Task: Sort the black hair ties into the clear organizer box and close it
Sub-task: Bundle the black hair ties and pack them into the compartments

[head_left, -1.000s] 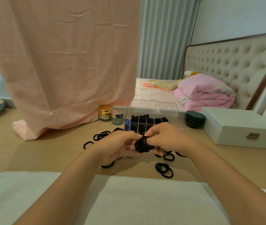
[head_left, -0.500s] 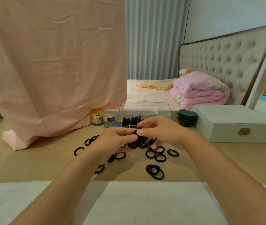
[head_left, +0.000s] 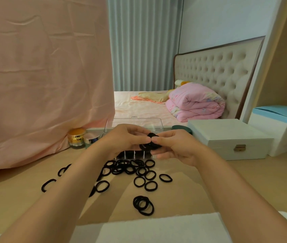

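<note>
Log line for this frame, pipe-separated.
left hand: pinches hair tie bundle | right hand: pinches same bundle | organizer box: lid open | loose hair ties: scattered on table

The left hand [head_left: 121, 139] and right hand [head_left: 178, 148] hid most of the clear box [head_left: 133, 122]; its compartments could not be counted. The number in the bunch of hair ties [head_left: 152, 141] they pinched was unclear. The left forearm covered several loose hair ties [head_left: 129, 170].

Black hair ties [head_left: 129, 170], pink drape [head_left: 43, 76], white box [head_left: 226, 137], possibly dark-green lid [head_left: 183, 128].
</note>
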Demonstrator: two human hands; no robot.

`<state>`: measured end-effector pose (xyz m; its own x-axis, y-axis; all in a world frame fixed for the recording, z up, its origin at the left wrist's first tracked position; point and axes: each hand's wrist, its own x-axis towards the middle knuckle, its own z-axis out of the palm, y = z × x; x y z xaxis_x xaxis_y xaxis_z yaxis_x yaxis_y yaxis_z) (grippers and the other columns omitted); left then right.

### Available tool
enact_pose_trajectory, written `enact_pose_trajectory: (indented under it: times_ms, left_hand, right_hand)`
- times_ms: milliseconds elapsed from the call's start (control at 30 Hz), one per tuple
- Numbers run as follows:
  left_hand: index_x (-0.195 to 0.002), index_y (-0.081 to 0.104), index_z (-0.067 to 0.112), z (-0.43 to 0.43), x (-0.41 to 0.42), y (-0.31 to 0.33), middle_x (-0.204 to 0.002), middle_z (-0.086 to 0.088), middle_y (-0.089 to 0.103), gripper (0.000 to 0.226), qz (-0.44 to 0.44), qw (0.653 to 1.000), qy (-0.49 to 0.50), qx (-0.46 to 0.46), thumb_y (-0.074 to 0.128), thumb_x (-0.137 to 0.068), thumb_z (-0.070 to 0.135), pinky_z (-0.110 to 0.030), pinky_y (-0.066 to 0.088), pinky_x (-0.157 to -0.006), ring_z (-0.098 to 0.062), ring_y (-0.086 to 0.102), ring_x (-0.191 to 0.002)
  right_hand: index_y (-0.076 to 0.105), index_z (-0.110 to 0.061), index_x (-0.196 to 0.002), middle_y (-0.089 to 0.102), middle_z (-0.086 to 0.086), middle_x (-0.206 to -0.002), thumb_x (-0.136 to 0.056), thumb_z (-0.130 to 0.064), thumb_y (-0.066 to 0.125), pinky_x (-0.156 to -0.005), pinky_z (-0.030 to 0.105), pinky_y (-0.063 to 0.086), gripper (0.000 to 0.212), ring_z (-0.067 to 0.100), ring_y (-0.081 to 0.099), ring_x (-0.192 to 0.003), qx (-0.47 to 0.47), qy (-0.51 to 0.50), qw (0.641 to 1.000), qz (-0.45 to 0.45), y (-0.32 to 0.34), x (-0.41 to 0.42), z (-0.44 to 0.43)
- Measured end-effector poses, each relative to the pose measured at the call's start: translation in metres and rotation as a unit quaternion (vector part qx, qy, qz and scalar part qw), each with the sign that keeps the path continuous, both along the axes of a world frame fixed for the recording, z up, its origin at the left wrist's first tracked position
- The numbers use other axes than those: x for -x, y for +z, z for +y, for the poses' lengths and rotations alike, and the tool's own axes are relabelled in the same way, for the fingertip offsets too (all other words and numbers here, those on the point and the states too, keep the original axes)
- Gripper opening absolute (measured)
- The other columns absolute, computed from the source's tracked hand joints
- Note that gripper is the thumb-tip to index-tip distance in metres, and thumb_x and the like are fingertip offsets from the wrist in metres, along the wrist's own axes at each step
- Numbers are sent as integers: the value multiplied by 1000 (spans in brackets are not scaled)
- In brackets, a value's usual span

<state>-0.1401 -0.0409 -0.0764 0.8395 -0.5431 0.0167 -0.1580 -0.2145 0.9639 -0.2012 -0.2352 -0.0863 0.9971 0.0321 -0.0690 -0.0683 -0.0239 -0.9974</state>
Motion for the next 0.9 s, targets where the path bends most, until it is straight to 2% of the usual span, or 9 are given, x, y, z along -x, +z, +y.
enact_pose_trajectory:
  times_ms: [67, 133, 233, 333, 433, 533, 667, 800, 900]
  left_hand:
    - [-107, 76, 28, -6, -8, 2, -102, 6, 77, 22, -39, 999, 10, -19, 79, -85, 26, -29, 59, -86, -10, 73, -92]
    - [-109, 74, 32, -13, -16, 0, -99, 13, 76, 20, -98, 994, 37, -34, 71, -90, 39, -27, 56, -86, -1, 70, -88]
    - [-111, 71, 27, -19, -30, -7, -104, 14, 74, 23, -168, 980, 104, -28, 57, -99, 41, -30, 52, -88, -7, 67, -98]
    - [-123, 66, 30, -17, -42, -24, -124, 9, 65, 28, -243, 956, 92, -139, 52, -101, 38, -34, 45, -99, -12, 56, -118]
    - [-136, 57, 36, -15, -47, -38, -140, 4, 55, 37, -301, 919, 53, -250, 49, -100, 45, -40, 36, -110, -18, 41, -133]
    - [-145, 46, 37, -17, -48, -45, -147, 2, 49, 46, -324, 894, 36, -307, 47, -100, 49, -41, 31, -113, -22, 39, -137]
    - [-149, 41, 36, -16, -50, -47, -147, 1, 50, 50, -335, 885, 32, -321, 45, -101, 50, -41, 30, -113, -22, 39, -137]
    - [-151, 35, 39, -18, -50, -47, -151, 0, 46, 52, -342, 880, 25, -329, 44, -101, 50, -43, 27, -115, -24, 35, -140]
    - [-151, 35, 42, -20, -48, -48, -153, 0, 44, 51, -352, 876, 17, -331, 43, -101, 50, -44, 24, -116, -25, 34, -141]
  right_hand:
    - [72, -1, -111, 78, 14, -101, -89, -14, 75, -61, 27, 62, 26, 25, 77, -84, -4, -31, 999, -10, 0, -3, -3]
    - [72, 0, -110, 79, 14, -98, -90, -13, 74, -59, 25, 60, 24, 23, 77, -80, 0, -74, 997, -23, 2, -5, -6]
    - [71, 0, -110, 78, 14, -95, -90, -12, 75, -59, 27, 61, 23, 21, 77, -74, 12, -142, 989, -34, 6, -13, -12]
    - [72, -5, -109, 78, 12, -95, -89, -16, 77, -51, 27, 56, 24, 19, 75, -68, 55, -191, 979, -38, 7, -26, -15]
    - [76, -15, -99, 78, 4, -87, -87, -25, 79, -50, 25, 45, 16, 15, 72, -64, 193, -224, 954, -47, 2, -45, -14]
    - [79, -26, -87, 76, -3, -73, -82, -36, 79, -62, 30, 52, 11, 15, 70, -68, 374, -229, 896, -68, -2, -61, -12]
    - [79, -32, -91, 72, -10, -80, -84, -41, 73, -56, 26, 40, 14, 13, 63, -77, 600, -191, 774, -69, 3, -66, -2]
    - [79, -32, -94, 72, -6, -85, -86, -40, 70, -62, 28, 45, 15, 17, 65, -85, 693, -127, 706, -71, 8, -70, 10]
    - [78, -33, -99, 68, -6, -92, -90, -38, 66, -76, 32, 41, 17, 18, 58, -103, 737, -86, 667, -72, 9, -72, 15]
